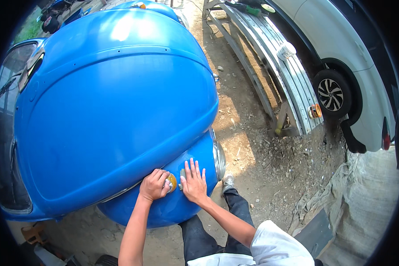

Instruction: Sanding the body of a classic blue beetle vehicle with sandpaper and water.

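In the lower middle, my left hand [153,185] has its fingers curled against a round amber turn-signal light [172,181] on the blue front fender [157,208]. Part of the light is hidden by those fingers. My right hand [193,182] lies flat on the same fender, fingers stretched forward, between the light and the chrome-rimmed headlight [219,160]. Beside its fingers shows the edge of a small grey-green piece [182,173]; the rest of it is covered by the hand, and its kind is unclear.
The car's large blue hood [124,102] fills the left. At right stands a slatted metal bench [270,40] with a white tub [286,51], an orange-labelled can [314,111] and a green power tool [248,9]. Behind it is a parked white car [337,40]. Gravelly ground [270,164] lies between.
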Tool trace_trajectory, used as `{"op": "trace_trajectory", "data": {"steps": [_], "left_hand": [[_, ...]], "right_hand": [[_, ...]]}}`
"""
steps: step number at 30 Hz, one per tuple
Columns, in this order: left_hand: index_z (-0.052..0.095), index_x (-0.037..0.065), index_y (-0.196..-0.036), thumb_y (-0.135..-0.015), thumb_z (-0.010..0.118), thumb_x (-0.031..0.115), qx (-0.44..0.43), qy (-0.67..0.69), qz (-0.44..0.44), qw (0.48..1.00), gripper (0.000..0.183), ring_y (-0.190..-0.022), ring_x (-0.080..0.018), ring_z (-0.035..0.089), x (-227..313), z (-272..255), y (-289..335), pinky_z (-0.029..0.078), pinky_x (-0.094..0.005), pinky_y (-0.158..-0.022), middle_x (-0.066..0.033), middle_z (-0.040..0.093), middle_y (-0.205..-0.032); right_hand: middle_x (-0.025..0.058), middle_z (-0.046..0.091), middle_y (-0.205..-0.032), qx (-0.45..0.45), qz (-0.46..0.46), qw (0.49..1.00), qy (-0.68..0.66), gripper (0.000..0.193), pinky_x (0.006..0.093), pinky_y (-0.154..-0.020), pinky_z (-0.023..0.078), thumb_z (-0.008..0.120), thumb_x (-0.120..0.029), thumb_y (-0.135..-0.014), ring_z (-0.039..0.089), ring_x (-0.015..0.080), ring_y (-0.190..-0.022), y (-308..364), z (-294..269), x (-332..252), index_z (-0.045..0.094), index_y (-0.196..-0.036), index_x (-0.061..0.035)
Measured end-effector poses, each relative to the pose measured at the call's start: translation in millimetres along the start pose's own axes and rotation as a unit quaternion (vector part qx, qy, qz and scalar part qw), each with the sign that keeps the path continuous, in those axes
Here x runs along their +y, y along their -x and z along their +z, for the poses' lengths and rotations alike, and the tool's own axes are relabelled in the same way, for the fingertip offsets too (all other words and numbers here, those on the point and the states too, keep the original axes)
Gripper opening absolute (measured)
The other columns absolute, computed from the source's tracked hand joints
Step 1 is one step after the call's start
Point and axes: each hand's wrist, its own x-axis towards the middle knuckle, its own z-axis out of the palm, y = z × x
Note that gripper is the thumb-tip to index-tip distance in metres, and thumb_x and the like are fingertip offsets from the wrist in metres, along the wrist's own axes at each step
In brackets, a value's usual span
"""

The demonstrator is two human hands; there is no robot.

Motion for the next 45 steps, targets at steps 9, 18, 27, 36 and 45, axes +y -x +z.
{"op": "trace_trajectory", "data": {"steps": [9,18,27,36,45], "left_hand": [[0.066,0.000,-0.094,-0.077,0.062,0.014,0.030,0.015,0.016,0.999,0.022,-0.087,-0.0280,0.063,-1.8,15.9,-7.0,0.055,-0.0385,-0.078,-0.0125,0.065,-0.090],[0.065,0.000,-0.096,-0.080,0.056,0.010,0.000,0.003,0.046,0.999,0.021,-0.086,-0.0317,0.062,0.0,3.2,-10.7,0.054,-0.0414,-0.077,-0.0142,0.064,-0.091],[0.061,0.001,-0.099,-0.086,0.049,0.010,-0.046,-0.033,0.070,0.996,0.020,-0.089,-0.0353,0.057,-9.4,2.5,-13.9,0.049,-0.0451,-0.078,-0.0161,0.059,-0.092],[0.061,0.006,-0.101,-0.088,0.047,0.012,-0.054,-0.082,0.110,0.989,0.020,-0.090,-0.0338,0.057,-14.6,1.8,-20.6,0.050,-0.0443,-0.076,-0.0132,0.060,-0.096],[0.061,0.006,-0.099,-0.089,0.046,0.013,-0.052,-0.093,0.130,0.986,0.020,-0.090,-0.0347,0.056,-21.4,6.7,-20.1,0.049,-0.0445,-0.078,-0.0134,0.060,-0.095]], "right_hand": [[0.0205,0.012,-0.165,0.107,0.216,0.967,-0.078,0.067,0.0617,-0.118,0.011,0.036,-0.036,-0.104,0.010,0.0394,-0.152,24.9,21.2,-23.5,0.016,-0.158,-0.0031],[0.0191,0.005,-0.166,0.253,0.507,0.790,-0.236,0.066,0.0587,-0.119,0.016,0.024,-0.041,-0.107,0.007,0.0376,-0.153,39.2,61.6,-17.9,0.008,-0.159,-0.0038],[0.0131,0.009,-0.167,0.177,0.577,0.749,-0.272,0.068,0.0602,-0.120,0.009,0.024,-0.046,-0.106,0.005,0.0323,-0.154,66.7,73.8,-27.2,0.012,-0.159,-0.0052],[0.0162,0.016,-0.165,0.272,0.529,0.786,-0.167,0.072,0.0578,-0.121,0.009,0.029,-0.049,-0.105,0.014,0.0306,-0.153,60.9,93.1,-70.9,0.014,-0.158,-0.0037],[0.0197,0.023,-0.162,0.317,0.505,0.789,-0.149,0.073,0.0526,-0.121,0.017,0.034,-0.049,-0.103,0.025,0.0321,-0.150,61.4,103.4,-75.3,0.022,-0.156,0.0009]]}}
